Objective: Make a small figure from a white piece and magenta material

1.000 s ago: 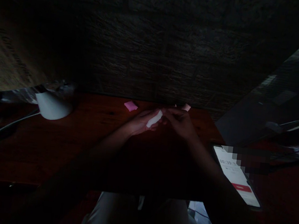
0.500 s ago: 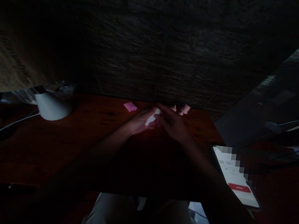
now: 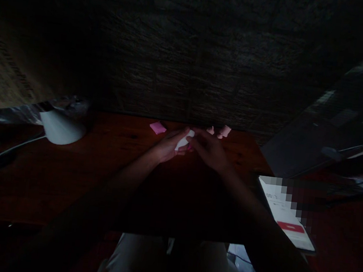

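Note:
A small white elongated piece [image 3: 184, 140] lies tilted between my two hands; its kind is too dim to tell. My left hand [image 3: 168, 148] holds it from the left, fingers curled around its lower side. From the right, my right hand [image 3: 211, 149] has its fingers bent onto the same piece near its upper end. A bit of bright pink material [image 3: 190, 147] shows beneath the right fingertips. To the left of my hands a flat pink piece [image 3: 158, 127] lies on the wooden table [image 3: 115, 146]. Several pale pink lumps [image 3: 224, 131] sit just behind my right hand.
A white cone-shaped object [image 3: 62, 129] with a cable stands on the left, below a cardboard box [image 3: 5, 68] with print. A lit phone or tablet [image 3: 285, 215] lies at the right edge. A dark brick wall [image 3: 189, 67] rises behind the table.
Both hands stay together around the white piece, with only slight shifts of the fingers. The whole view has shifted a little.

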Demonstrator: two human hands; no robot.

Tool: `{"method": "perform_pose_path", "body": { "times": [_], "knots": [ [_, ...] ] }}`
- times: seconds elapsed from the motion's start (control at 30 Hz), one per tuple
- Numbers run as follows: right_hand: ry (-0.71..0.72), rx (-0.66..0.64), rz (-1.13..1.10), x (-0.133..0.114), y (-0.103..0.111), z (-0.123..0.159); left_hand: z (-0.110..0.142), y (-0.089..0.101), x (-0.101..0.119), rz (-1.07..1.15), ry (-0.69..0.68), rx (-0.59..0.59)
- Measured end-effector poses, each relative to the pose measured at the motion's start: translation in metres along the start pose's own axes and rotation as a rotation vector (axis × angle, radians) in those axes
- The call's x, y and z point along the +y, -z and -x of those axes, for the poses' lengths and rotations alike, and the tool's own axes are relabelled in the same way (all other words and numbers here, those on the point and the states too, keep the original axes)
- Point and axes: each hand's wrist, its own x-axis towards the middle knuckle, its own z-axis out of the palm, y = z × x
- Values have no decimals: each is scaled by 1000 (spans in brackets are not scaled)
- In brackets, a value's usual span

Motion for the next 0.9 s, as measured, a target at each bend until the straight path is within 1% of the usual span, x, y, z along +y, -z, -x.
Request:
{"method": "perform_pose_path", "body": {
  "times": [0.07, 0.13, 0.2, 0.27, 0.37, 0.47, 0.57, 0.63, 0.77, 0.9],
  "knots": [
    [-28, -25, -6, 0, 0, 0, 0, 1, -1, -6, -1, 0],
    [-46, -23, -5, 0, 0, 0, 0, 1, -2, -10, 2, -9],
    [-12, 4, 46, -1, 0, 0, 0, 0, -2, -4, -2, -12],
    [56, 38, 133, -3, 0, 0, 0, -2, -1, 6, -16, -2],
    [124, 29, 213, -4, -2, 0, 1, -5, 1, 7, -33, 22],
    [140, -2, 234, -5, -3, 1, 2, -7, 1, -6, -31, 59],
    [120, -15, 238, -4, -4, 1, 3, -8, 2, -13, -24, 87],
    [118, 6, 248, -5, -5, 1, 3, -11, 4, -5, -20, 86],
    [170, 77, 286, -6, -5, 0, 4, -15, 7, 1, -26, 96],
    [182, 37, 309, -4, -4, 0, 4, -14, 5, -31, -38, 102]
  ]
}}
